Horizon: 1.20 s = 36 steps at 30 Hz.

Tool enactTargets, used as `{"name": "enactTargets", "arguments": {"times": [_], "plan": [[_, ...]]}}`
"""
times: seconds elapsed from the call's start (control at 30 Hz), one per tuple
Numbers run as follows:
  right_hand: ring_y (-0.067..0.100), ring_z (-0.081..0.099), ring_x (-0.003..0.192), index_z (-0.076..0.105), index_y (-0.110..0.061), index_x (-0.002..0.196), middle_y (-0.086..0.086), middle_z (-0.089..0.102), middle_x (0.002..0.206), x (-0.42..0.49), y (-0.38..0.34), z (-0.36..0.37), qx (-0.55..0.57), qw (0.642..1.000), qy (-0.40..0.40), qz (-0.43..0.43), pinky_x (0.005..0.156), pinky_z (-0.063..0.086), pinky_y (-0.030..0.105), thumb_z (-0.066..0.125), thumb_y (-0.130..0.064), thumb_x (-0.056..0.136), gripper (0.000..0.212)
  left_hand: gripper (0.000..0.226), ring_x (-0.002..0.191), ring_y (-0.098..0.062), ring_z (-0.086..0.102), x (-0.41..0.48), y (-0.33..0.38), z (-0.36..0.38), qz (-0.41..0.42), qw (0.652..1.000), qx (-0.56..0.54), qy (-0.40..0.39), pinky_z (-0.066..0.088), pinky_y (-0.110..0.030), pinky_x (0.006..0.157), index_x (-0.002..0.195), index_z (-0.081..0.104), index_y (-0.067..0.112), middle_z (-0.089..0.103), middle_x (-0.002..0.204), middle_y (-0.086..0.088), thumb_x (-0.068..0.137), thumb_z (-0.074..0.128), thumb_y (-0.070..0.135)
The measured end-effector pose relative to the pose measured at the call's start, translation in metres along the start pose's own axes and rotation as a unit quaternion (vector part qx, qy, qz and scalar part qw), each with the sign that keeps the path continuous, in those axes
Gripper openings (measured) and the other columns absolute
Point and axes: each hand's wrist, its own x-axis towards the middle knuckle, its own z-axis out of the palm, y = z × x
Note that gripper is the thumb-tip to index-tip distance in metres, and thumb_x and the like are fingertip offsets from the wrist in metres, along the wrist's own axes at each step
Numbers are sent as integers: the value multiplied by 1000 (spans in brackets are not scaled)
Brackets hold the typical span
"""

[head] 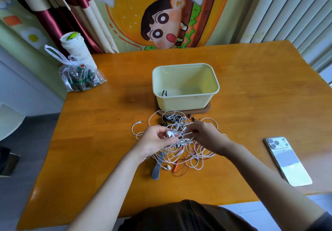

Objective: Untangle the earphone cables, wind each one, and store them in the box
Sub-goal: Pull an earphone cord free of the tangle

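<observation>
A tangle of white earphone cables (193,159) mixed with a thin red cable (181,171) lies on the wooden table in front of a pale yellow box (185,101). My left hand (154,143) holds white earbuds and cable from the pile between its curled fingers. My right hand (204,135) pinches a strand of the same tangle just to the right. A jack plug (139,122) sticks out at the pile's left. Something small and dark lies inside the box at its left corner.
The box stands on a brown lid (206,109). A grey flat strap-like piece (157,168) lies under the cables. A phone (287,160) rests at the right. A plastic bag (80,76) and a cup (75,51) stand at the table's far left corner.
</observation>
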Motion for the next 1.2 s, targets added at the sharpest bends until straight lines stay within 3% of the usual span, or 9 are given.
{"name": "enactTargets", "arguments": {"times": [0.1,0.27,0.43,0.6,0.73,0.83,0.93,1.0,1.2], "plan": [[13,53,75,69,-6,100,1,63,87,6,-4,-10,1,999,-36,26,60,38,13,57,-11,92,16,13,66,3,62,2,1,-1,26,999,29,11,49,-13,60,91,71,15,68,73,12,80,74,8],[10,59,80,71,-9,103,0,69,95,10,-5,-25,-2,998,-43,42,71,46,21,64,-20,88,19,26,62,-3,54,6,-5,1,50,990,123,44,43,-20,56,103,74,17,66,73,11,78,77,21],[10,54,64,73,-12,92,-3,64,74,12,-7,-27,-17,998,-5,55,52,37,13,64,-21,87,13,24,66,-8,59,13,-5,4,63,977,177,100,50,-29,60,98,75,19,69,76,11,75,79,24],[2,51,59,71,-10,89,-6,60,72,10,-20,-24,-8,997,62,51,49,36,6,66,-24,87,15,21,70,-10,64,16,-3,9,72,961,183,192,45,-22,53,96,72,21,70,80,7,78,76,30],[7,54,62,64,-10,93,-7,59,73,6,-36,-4,37,992,108,49,51,39,8,60,-24,91,14,18,75,-21,65,20,3,14,58,964,43,256,53,-34,61,93,71,14,70,80,-1,82,73,28],[11,60,56,59,-11,95,-3,60,65,0,-46,13,132,981,135,52,54,47,20,54,-22,95,12,12,83,-18,62,20,8,19,-1,961,-103,257,49,-27,68,90,68,13,69,86,-4,86,70,25],[15,56,50,56,-15,96,1,58,62,-6,-56,27,199,964,172,34,50,45,27,52,-21,96,7,9,93,-22,65,19,15,20,-53,943,-230,235,51,-41,83,89,68,17,71,90,-6,86,69,26],[12,53,50,57,-18,98,-4,55,61,-9,-60,33,222,956,189,30,46,40,21,51,-20,96,6,10,94,-26,66,19,19,19,-66,930,-285,222,52,-50,88,91,68,15,71,92,-10,86,69,24],[0,58,68,60,-18,94,-18,58,78,-16,-62,43,228,942,244,17,55,41,12,56,-18,94,4,19,72,-20,63,20,27,18,-86,906,-367,193,53,-32,59,98,66,9,66,83,-9,86,68,23]]}}
